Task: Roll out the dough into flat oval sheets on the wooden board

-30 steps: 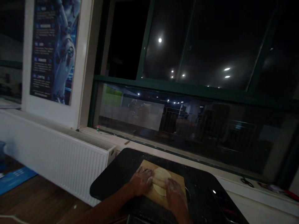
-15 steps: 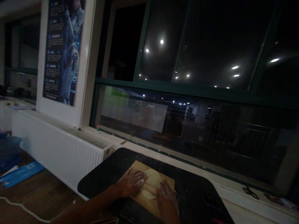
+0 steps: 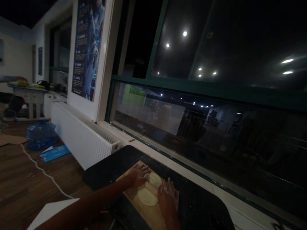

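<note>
Black tabletop leaves room beyond the wooden board.

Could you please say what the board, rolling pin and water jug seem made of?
Board: probably matte wood, going by its tan colour. Rolling pin: its pale tone suggests smooth wood, but dim light leaves that open. Water jug: likely glossy plastic, blue and see-through.

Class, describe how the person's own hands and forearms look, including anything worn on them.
The left hand and right hand are ungloved, with whitish, powdery-looking patches. The left forearm shows no sleeve or watch; little of the right forearm is visible. The dim picture hides finer details, such as rings.
</note>
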